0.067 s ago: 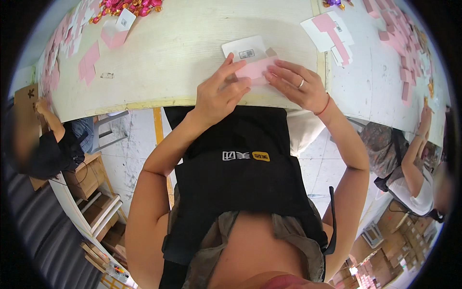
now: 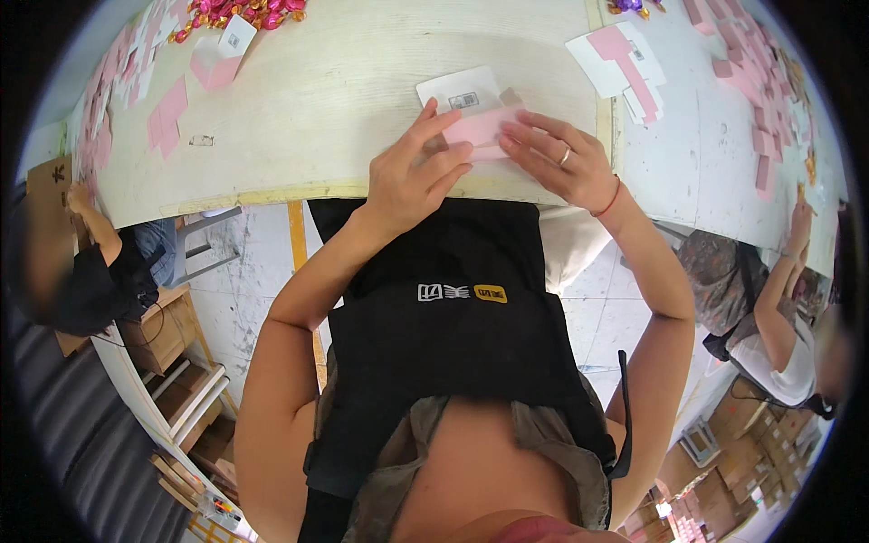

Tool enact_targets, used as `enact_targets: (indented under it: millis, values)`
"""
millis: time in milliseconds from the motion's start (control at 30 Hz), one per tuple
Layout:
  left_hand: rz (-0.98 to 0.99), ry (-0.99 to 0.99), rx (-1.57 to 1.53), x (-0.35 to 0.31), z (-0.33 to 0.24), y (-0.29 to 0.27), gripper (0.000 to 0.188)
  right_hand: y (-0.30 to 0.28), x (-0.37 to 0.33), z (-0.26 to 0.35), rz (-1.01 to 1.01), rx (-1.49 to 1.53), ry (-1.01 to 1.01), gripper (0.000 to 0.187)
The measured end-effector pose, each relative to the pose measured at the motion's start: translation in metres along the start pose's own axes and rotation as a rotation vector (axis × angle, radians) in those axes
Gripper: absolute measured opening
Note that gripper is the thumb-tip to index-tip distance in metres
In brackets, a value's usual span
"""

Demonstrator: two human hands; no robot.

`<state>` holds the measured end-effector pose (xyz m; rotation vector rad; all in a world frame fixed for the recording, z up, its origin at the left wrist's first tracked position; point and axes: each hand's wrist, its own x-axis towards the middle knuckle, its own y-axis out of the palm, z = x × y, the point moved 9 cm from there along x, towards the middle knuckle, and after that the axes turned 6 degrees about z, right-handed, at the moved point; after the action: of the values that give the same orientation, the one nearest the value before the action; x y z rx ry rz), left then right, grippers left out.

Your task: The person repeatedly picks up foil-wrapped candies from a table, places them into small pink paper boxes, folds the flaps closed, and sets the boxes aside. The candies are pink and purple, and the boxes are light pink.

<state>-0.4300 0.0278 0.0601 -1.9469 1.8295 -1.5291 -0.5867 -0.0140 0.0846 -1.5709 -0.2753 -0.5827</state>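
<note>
Just beyond the near table edge, a small pink and white carton is between my hands, with its white lid flap standing open on the far side and a printed label on it. My left hand grips the carton's left end between thumb and fingers. On the right end, the bent fingers of my right hand press against its pink side; a ring is on one finger. The carton's inside is mostly hidden from view.
Foil-wrapped red and gold candies lie at the far left, beside an open pink carton and a flat pink piece. White and pink card blanks lie to the right. Pink cartons pile up farther right. People work at both sides.
The carton's pink side has turned very slightly between my fingers. Both hands stay in nearly the same place.
</note>
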Motion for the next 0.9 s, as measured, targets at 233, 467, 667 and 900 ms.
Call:
enact_targets:
  millis: [233, 467, 667, 900]
  values:
    - [-0.022, -0.061, 0.037, 0.002, 0.002, -0.004, 0.030, 0.001, 0.003, -0.002, 0.005, -0.007, 0.020, 0.039]
    - [-0.140, 0.040, 0.018, -0.004, -0.004, -0.011, 0.025, 0.001, 0.001, -0.004, -0.016, -0.005, 0.054, 0.038]
    - [0.004, -0.057, -0.124, 0.011, 0.006, -0.009, 0.019, -0.002, 0.007, -0.005, -0.035, 0.031, 0.039, 0.037]
    - [0.137, -0.134, -0.329, 0.017, 0.018, 0.001, 0.020, 0.001, 0.000, -0.007, -0.050, 0.076, 0.063, 0.033]
